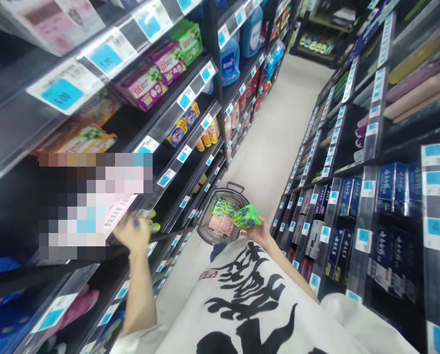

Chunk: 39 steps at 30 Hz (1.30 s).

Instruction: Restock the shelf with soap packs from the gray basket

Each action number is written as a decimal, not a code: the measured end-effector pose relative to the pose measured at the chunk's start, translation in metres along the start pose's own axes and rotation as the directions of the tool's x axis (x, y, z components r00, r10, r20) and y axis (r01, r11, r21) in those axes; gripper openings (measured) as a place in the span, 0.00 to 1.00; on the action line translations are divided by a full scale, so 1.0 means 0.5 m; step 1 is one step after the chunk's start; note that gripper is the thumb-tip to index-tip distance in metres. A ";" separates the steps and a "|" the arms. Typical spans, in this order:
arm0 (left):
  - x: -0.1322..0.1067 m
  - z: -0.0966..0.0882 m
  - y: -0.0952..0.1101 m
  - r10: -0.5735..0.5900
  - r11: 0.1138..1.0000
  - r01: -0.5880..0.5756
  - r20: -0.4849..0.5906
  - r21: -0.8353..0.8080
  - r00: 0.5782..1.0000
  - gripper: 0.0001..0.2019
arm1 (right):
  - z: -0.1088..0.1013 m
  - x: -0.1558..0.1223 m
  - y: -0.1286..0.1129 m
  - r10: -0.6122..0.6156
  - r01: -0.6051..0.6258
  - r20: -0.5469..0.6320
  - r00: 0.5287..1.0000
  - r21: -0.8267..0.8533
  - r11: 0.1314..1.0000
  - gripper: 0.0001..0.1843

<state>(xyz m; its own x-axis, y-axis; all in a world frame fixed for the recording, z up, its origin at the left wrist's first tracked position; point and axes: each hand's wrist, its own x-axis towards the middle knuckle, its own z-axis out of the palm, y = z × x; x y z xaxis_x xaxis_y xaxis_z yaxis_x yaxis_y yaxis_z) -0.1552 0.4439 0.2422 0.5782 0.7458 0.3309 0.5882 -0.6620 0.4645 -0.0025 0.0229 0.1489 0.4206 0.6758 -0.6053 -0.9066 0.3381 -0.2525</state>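
Observation:
My right hand (261, 232) is closed on a bright green pack (247, 216), held over the right rim of a dark shopping basket (206, 219). Inside the basket lie green packs (224, 206) and pink packs (221, 224). At the left shelf, my left hand (132, 233) has its fingers bent at the edge of a pale pink flat thing (119, 214) with dark print. Most of that thing is masked by a pixelated patch, so what the hand grips cannot be made out. Small yellow-green items (153, 223) stand on the shelf just beyond this hand.
Black shelves with price tags (63, 93) line the left, bearing purple boxes (146, 88), a green box (187, 42) and blue bottles (229, 61). To the right are shelves of dark blue boxes (393, 187) and rolled cloths (419, 86). A pale floor (278, 128) runs between.

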 end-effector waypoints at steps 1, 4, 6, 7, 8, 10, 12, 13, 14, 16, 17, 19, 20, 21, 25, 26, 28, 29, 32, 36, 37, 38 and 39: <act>-0.036 0.009 0.034 0.041 0.998 -0.039 0.026 -0.057 0.999 0.10 | 0.001 -0.016 0.007 -0.008 0.008 0.004 1.000 -0.016 1.000 0.28; -0.173 0.052 0.172 0.144 0.873 0.045 0.344 -0.486 0.928 0.24 | 0.004 -0.055 0.030 -0.007 0.012 0.038 0.999 -0.129 0.992 0.30; -0.266 0.082 0.269 0.229 0.714 0.267 0.576 -0.647 0.785 0.39 | 0.004 -0.072 0.044 -0.021 0.038 0.073 0.997 -0.231 0.972 0.32; -0.305 0.096 0.310 0.283 0.663 0.339 0.642 -0.668 0.712 0.44 | 0.005 -0.079 0.049 -0.053 0.078 0.093 0.994 -0.288 0.954 0.33; -0.336 0.107 0.343 0.327 0.625 0.377 0.667 -0.684 0.670 0.47 | 0.005 -0.086 0.053 -0.104 0.137 0.110 0.988 -0.351 0.926 0.34; -0.373 0.119 0.384 0.376 0.600 0.376 0.664 -0.706 0.647 0.46 | 0.009 -0.102 0.054 -0.231 0.268 0.136 0.963 -0.482 0.834 0.38; -0.381 0.117 0.390 0.415 0.593 0.331 0.631 -0.734 0.656 0.39 | 0.016 -0.124 0.049 -0.330 0.348 0.145 0.933 -0.599 0.722 0.43; -0.379 0.111 0.383 0.434 0.579 0.319 0.615 -0.750 0.658 0.35 | 0.021 -0.137 0.046 -0.353 0.363 0.151 0.923 -0.643 0.674 0.46; -0.375 0.103 0.372 0.443 0.554 0.325 0.603 -0.766 0.664 0.33 | 0.026 -0.150 0.044 -0.362 0.374 0.167 0.917 -0.674 0.637 0.50; -0.368 0.081 0.345 0.392 0.504 0.386 0.603 -0.773 0.695 0.34 | 0.040 -0.172 0.045 -0.356 0.405 0.227 0.906 -0.706 0.582 0.58; -0.367 0.069 0.332 0.326 0.472 0.447 0.622 -0.760 0.712 0.36 | 0.048 -0.179 0.047 -0.355 0.427 0.259 0.898 -0.708 0.562 0.60; -0.373 0.044 0.315 0.167 0.358 0.608 0.689 -0.709 0.705 0.41 | 0.065 -0.185 0.057 -0.375 0.470 0.302 0.876 -0.704 0.532 0.62; -0.378 0.033 0.312 0.100 0.271 0.685 0.727 -0.676 0.679 0.43 | 0.075 -0.183 0.064 -0.386 0.485 0.312 0.868 -0.702 0.522 0.61; -0.383 0.022 0.311 0.057 0.174 0.746 0.763 -0.643 0.644 0.43 | 0.084 -0.178 0.071 -0.389 0.493 0.322 0.863 -0.699 0.518 0.59; -0.395 -0.012 0.328 0.018 -0.056 0.814 0.815 -0.578 0.579 0.37 | 0.117 -0.158 0.099 -0.340 0.501 0.368 0.865 -0.659 0.561 0.49; -0.396 -0.019 0.332 0.018 -0.072 0.807 0.808 -0.586 0.589 0.36 | 0.122 -0.154 0.105 -0.333 0.496 0.368 0.868 -0.647 0.579 0.45; -0.400 -0.030 0.335 0.028 -0.081 0.793 0.794 -0.604 0.608 0.33 | 0.128 -0.151 0.113 -0.335 0.478 0.341 0.878 -0.633 0.609 0.36; -0.402 -0.035 0.334 0.030 -0.070 0.789 0.790 -0.610 0.613 0.33 | 0.129 -0.149 0.116 -0.346 0.467 0.314 0.884 -0.630 0.621 0.32; -0.415 -0.048 0.325 0.044 0.056 0.777 0.779 -0.627 0.625 0.36 | 0.129 -0.146 0.124 -0.393 0.428 0.202 0.897 -0.618 0.660 0.27; -0.423 -0.054 0.320 0.182 0.307 0.675 0.738 -0.670 0.650 0.41 | 0.126 -0.146 0.124 -0.262 0.237 0.018 0.965 -0.489 0.839 0.28; -0.421 -0.052 0.323 0.200 0.356 0.646 0.730 -0.676 0.654 0.42 | 0.125 -0.148 0.123 -0.167 0.145 -0.013 0.986 -0.430 0.891 0.28; -0.417 -0.049 0.327 0.204 0.395 0.619 0.722 -0.679 0.662 0.43 | 0.124 -0.151 0.120 -0.064 0.049 -0.028 0.998 -0.372 0.927 0.29; -0.412 -0.044 0.333 0.202 0.422 0.599 0.714 -0.681 0.670 0.45 | 0.123 -0.154 0.118 0.033 -0.040 -0.029 0.999 -0.320 0.947 0.30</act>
<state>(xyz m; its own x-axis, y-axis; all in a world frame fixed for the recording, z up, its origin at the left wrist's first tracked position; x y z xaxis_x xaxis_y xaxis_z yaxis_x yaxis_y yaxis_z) -0.1888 0.1818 0.2694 0.9103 0.3127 -0.2712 0.2093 0.2174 0.9534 -0.0863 0.0310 0.2272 0.3893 0.6677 -0.6346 -0.8861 0.0831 -0.4561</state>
